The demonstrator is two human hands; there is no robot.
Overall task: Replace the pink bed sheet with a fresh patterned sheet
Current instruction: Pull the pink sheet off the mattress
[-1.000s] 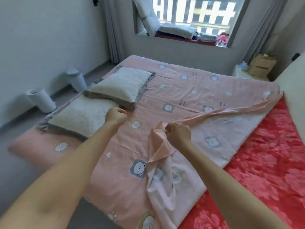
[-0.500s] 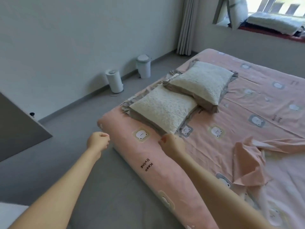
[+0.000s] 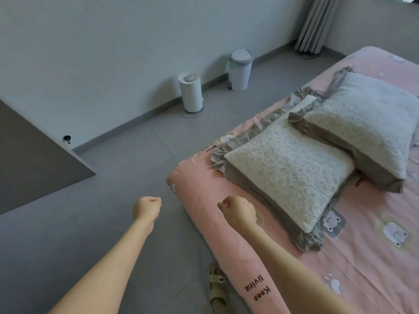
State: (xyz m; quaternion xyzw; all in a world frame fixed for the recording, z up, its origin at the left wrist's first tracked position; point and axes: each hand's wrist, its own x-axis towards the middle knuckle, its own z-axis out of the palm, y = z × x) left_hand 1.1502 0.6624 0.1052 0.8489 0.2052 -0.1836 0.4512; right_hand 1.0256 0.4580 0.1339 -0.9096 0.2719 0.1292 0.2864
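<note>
The pink sheet point(image 3: 362, 257), printed with small bears and the words "Keep living", is covering the bed and wrapping over its near-left edge. Two pale pillows are lying on it at the right. The far pillow point(image 3: 367, 123) is overlapping the near pillow point(image 3: 288, 173), and both are showing grey frilled borders.

The left hand point(image 3: 147, 207) is hanging over the grey floor point(image 3: 113, 177), just left of the bed's corner, clenched into a fist and holding nothing. The right hand point(image 3: 238, 211) is also clenched and holding nothing. It is sitting above the rolled edge of the sheet, near the near pillow's corner; whether it is touching the cloth cannot be told.

A sandal point(image 3: 217, 288) is showing on the floor beside the bed at the near edge. By the far wall a white cylinder point(image 3: 191, 91) and a lidded bin point(image 3: 240, 69) are standing apart from each other. A curtain point(image 3: 315, 23) is hanging at the far right, and a dark panel point(image 3: 34, 159) is jutting in from the left.
</note>
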